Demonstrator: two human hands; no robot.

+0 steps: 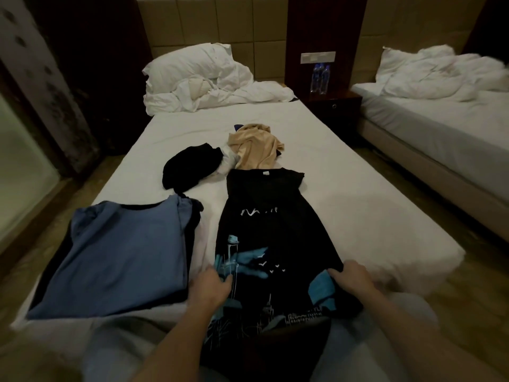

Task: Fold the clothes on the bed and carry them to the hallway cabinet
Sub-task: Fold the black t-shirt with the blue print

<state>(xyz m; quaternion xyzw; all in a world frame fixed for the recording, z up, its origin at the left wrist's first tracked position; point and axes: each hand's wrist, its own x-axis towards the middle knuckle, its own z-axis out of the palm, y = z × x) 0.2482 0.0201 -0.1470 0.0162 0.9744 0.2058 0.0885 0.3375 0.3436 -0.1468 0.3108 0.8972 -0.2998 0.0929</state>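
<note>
Folding step right now: the black tee (271, 224) lies lengthwise mid-bed (358, 205), sides already tucked in, collar at 12 o'clock. Left hand (212, 288) and right hand (351, 278) each pinch the hem end at 6 o'clock, fingers curled on the cloth. Next up is probably lifting the hem toward the collar. Folded blue shirt (118, 260) sits at 9 o'clock.
</note>
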